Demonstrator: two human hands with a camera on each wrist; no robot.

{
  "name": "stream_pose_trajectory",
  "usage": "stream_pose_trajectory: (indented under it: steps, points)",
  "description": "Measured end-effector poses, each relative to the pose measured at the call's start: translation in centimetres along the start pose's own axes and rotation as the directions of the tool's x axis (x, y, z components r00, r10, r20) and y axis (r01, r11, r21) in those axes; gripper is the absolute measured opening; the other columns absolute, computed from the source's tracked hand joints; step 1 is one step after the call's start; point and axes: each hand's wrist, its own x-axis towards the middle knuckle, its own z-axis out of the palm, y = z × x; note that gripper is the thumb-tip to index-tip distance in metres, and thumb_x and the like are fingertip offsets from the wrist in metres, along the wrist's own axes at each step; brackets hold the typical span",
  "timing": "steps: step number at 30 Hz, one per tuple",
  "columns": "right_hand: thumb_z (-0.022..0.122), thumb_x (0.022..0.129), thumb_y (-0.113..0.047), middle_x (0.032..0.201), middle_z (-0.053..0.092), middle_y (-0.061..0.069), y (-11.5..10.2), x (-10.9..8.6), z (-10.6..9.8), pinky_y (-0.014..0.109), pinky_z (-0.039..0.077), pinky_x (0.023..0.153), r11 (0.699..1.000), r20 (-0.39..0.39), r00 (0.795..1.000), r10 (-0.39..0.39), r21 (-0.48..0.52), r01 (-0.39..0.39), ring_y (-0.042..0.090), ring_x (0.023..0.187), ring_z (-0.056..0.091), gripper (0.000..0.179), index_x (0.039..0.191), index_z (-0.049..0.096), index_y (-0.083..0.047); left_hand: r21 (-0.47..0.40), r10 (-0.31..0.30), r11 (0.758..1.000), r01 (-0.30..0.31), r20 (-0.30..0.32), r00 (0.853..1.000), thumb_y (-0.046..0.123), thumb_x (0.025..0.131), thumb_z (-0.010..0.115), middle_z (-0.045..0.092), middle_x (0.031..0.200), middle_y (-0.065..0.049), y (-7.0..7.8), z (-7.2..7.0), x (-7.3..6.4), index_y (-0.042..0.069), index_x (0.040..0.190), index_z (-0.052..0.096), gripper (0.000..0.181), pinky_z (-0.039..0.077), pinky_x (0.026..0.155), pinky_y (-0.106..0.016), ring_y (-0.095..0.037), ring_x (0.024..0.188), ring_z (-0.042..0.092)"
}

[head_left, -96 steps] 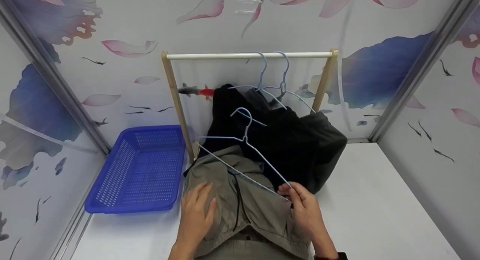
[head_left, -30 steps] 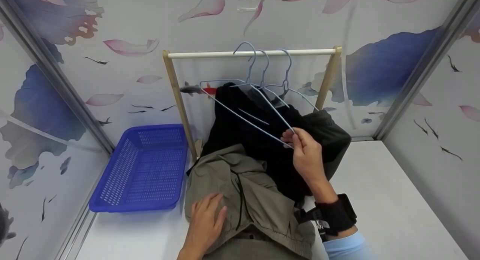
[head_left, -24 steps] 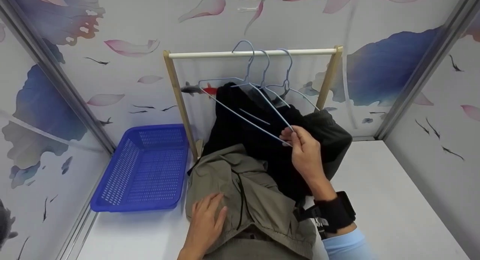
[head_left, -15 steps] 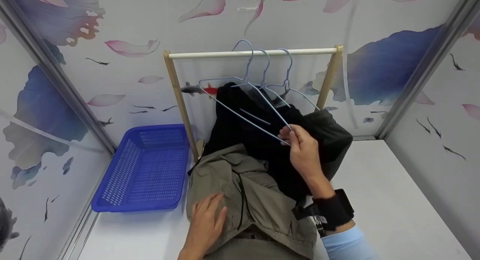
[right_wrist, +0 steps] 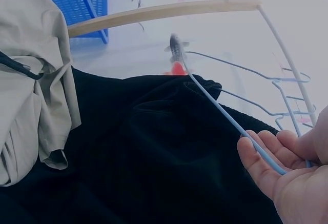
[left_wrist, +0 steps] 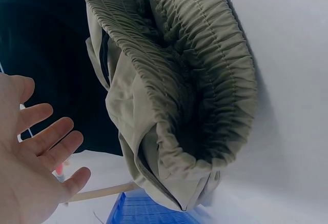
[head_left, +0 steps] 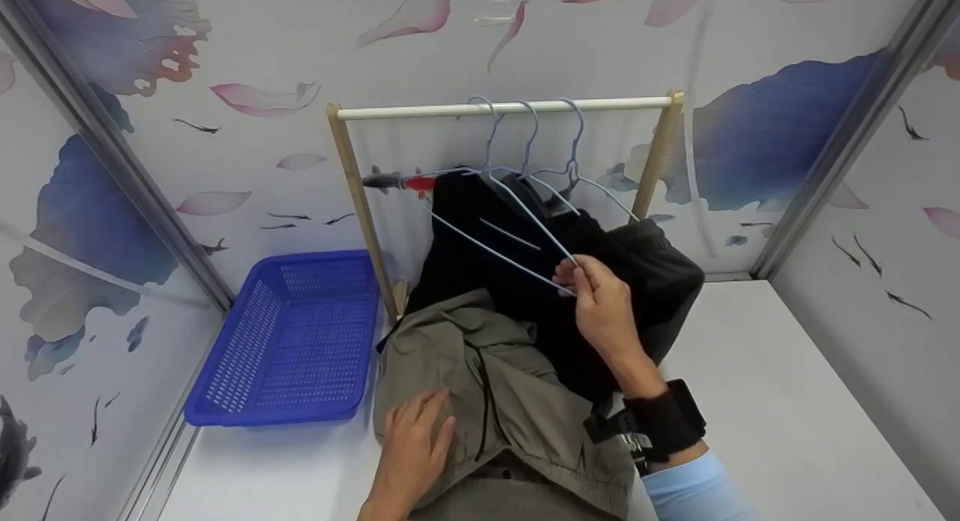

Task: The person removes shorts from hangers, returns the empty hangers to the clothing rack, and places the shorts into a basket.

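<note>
My right hand [head_left: 606, 303] pinches the right end of a light blue wire hanger [head_left: 532, 217], which carries no garment. The hanger's hook sits over the white rail [head_left: 420, 112] of a small rack; its lower bar slants down towards my fingers. In the right wrist view, its wire [right_wrist: 220, 108] crosses my curled fingers. My left hand [head_left: 411, 446], fingers loosely spread, is over khaki drawstring bottoms [head_left: 435, 356]; the left wrist view shows it holding nothing, beside their gathered elastic waistband [left_wrist: 225, 70]. The far part of the khaki garment lies against black clothing.
Two more blue hangers [head_left: 576, 134] hang to the right on the rail, bearing black [head_left: 480, 251] and dark grey [head_left: 649, 258] garments. A blue perforated basket [head_left: 300, 348] stands left of the rack on the white table [head_left: 757, 401]. Patterned walls enclose the back and sides.
My right hand has raised the hanger from over the khaki bottoms to the rail. In the last half second it has lowered slightly, the hook settling onto the rail. My left hand has barely moved.
</note>
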Motion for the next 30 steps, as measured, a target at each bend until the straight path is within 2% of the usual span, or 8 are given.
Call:
stream_pose_trajectory:
  steps: [10, 14, 17, 22, 25, 30]
  points:
    - [0.048, 0.106, 0.005, 0.108, 0.071, 0.026, 0.3, -0.3, 0.3, 0.029, 0.060, 0.081, 0.999, 0.042, 0.999, 0.033, -0.004, -0.032, 0.038, 0.099, 0.073, 0.022, 0.115, 0.065, 0.014, -0.023, -0.009, 1.000, 0.010, 0.022, 1.000, 0.029, 0.107, 0.058, 0.065, 0.128, -0.013, 0.2, 0.0, -0.1, 0.007, 0.134, 0.066, 0.035, 0.043, 0.105, -0.053, -0.030, 0.116, 0.063]
    - [0.050, 0.106, 0.002, 0.107, 0.072, 0.021, 0.6, -0.6, 0.2, 0.031, 0.060, 0.081, 0.998, 0.073, 0.996, 0.047, -0.051, -0.044, 0.034, 0.099, 0.072, 0.020, 0.111, 0.068, 0.010, -0.027, -0.036, 0.999, 0.038, 0.062, 0.997, 0.031, 0.107, 0.059, 0.064, 0.129, -0.014, 0.5, -0.1, -0.1, 0.007, 0.134, 0.066, 0.037, 0.041, 0.107, -0.053, -0.032, 0.118, 0.062]
    - [0.053, 0.105, 0.001, 0.105, 0.071, 0.019, 0.9, -1.1, 0.0, 0.032, 0.061, 0.079, 0.995, 0.105, 0.992, 0.067, -0.075, -0.059, 0.033, 0.095, 0.072, 0.018, 0.108, 0.070, 0.007, -0.021, -0.054, 0.998, 0.056, 0.090, 0.995, 0.032, 0.106, 0.059, 0.064, 0.128, -0.015, 0.9, 0.0, -0.1, 0.007, 0.134, 0.066, 0.038, 0.042, 0.105, -0.055, -0.034, 0.117, 0.062]
    - [0.060, 0.103, 0.000, 0.101, 0.070, 0.014, 1.6, -2.0, -0.5, 0.026, 0.058, 0.075, 0.988, 0.162, 0.981, 0.107, -0.131, -0.086, 0.027, 0.085, 0.070, 0.013, 0.109, 0.070, 0.003, -0.041, -0.070, 0.996, 0.074, 0.100, 0.993, 0.037, 0.107, 0.057, 0.063, 0.128, -0.016, 2.0, 0.3, -0.1, 0.007, 0.134, 0.065, 0.041, 0.045, 0.099, -0.057, -0.036, 0.115, 0.061]
    - [0.063, 0.102, -0.003, 0.103, 0.070, 0.011, 1.7, -2.5, -0.8, 0.025, 0.056, 0.077, 0.980, 0.189, 0.974, 0.125, -0.177, -0.091, 0.023, 0.088, 0.070, 0.013, 0.111, 0.070, 0.001, -0.075, -0.088, 0.993, 0.095, 0.093, 0.992, 0.040, 0.107, 0.056, 0.061, 0.129, -0.016, 2.8, 0.7, -0.1, 0.006, 0.135, 0.064, 0.044, 0.046, 0.098, -0.057, -0.035, 0.115, 0.060]
    - [0.063, 0.102, -0.007, 0.112, 0.070, 0.011, 1.8, -3.8, -1.3, 0.038, 0.057, 0.088, 0.969, 0.230, 0.962, 0.150, -0.227, -0.097, 0.026, 0.102, 0.070, 0.019, 0.119, 0.068, 0.000, -0.106, -0.132, 0.984, 0.143, 0.099, 0.986, 0.043, 0.105, 0.060, 0.058, 0.133, -0.016, 3.9, 1.7, -0.2, 0.004, 0.137, 0.061, 0.050, 0.047, 0.098, -0.055, -0.035, 0.115, 0.059]
